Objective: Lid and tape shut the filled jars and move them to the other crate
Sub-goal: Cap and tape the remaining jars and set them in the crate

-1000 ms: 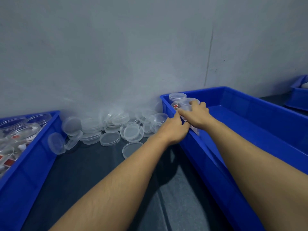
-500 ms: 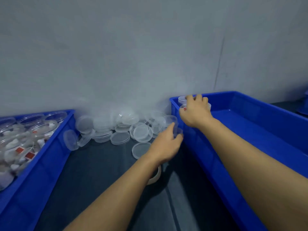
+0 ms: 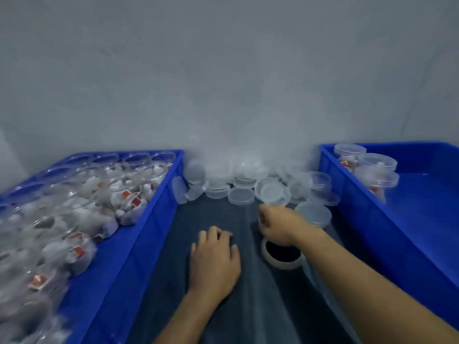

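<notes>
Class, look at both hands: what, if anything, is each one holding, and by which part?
The left hand rests open on the mat, holding nothing. Whether the curled right hand above the tape roll holds anything cannot be told.

Between the left crate (image 3: 139, 234) and the right crate (image 3: 372, 219) you have an open lane of dark table (image 3: 218, 212), though your left hand (image 3: 213, 259) lies in its middle and your right hand (image 3: 278, 227) hovers over the tape roll (image 3: 282, 256) just to its right. At the far end a heap of loose lids (image 3: 248, 187) blocks the way to the wall. The left crate is packed with open jars (image 3: 82, 209), while the right one offers a bare floor past the lidded jars (image 3: 367, 167) in its far-left corner.
</notes>
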Tool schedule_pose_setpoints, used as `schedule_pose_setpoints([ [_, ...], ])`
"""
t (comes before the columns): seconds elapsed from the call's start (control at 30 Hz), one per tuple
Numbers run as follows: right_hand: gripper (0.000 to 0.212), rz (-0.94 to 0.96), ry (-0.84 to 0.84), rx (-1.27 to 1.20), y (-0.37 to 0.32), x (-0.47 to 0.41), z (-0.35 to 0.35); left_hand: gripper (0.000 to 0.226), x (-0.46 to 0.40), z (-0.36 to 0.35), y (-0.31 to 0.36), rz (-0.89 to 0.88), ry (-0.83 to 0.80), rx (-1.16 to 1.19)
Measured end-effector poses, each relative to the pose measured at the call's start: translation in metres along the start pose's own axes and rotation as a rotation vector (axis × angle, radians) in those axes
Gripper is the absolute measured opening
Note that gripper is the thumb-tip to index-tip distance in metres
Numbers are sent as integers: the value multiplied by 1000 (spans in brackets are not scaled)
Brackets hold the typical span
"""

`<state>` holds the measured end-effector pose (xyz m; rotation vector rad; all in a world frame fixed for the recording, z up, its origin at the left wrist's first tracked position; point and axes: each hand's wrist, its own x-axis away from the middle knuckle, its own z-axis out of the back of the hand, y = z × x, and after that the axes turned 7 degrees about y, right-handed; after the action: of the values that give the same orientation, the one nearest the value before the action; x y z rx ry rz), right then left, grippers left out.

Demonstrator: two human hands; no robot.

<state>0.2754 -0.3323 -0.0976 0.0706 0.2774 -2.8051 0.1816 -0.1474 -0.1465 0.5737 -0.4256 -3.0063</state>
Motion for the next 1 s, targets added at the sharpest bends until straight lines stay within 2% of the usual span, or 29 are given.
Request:
schedule_pose_setpoints([
  [0.1,10,2,42,151,-10,-6,1,43,12,12,-7,-86,-59,-65],
  [0.2,21,86,154,286,-40,-16,11,42,17,38,-6,-26,-104,-76],
  [0.27,20,157,244,221,-75,-19,22,42,21,65,-2,62,-45,-100],
  [0.33,17,228,298,89,-115,-23,34,40,23,98,-1,91,80,-197],
  [0.43,18,340,273,-54,-174,-29,52,33,27,149,-10,121,200,-316],
  [0.57,22,466,268,-170,-240,-37,58,28,26,193,-49,213,204,-341],
  [0.67,37,492,232,-201,-275,-52,48,25,14,202,-92,276,117,-324],
  [0.8,53,440,129,-165,-300,-81,31,35,-4,188,-127,287,-89,-217],
  [0.93,43,390,35,-65,-307,-101,19,38,-15,172,-135,229,-108,-204],
  [1.0,30,378,69,-53,-306,-104,17,36,-17,168,-137,225,-82,-179],
])
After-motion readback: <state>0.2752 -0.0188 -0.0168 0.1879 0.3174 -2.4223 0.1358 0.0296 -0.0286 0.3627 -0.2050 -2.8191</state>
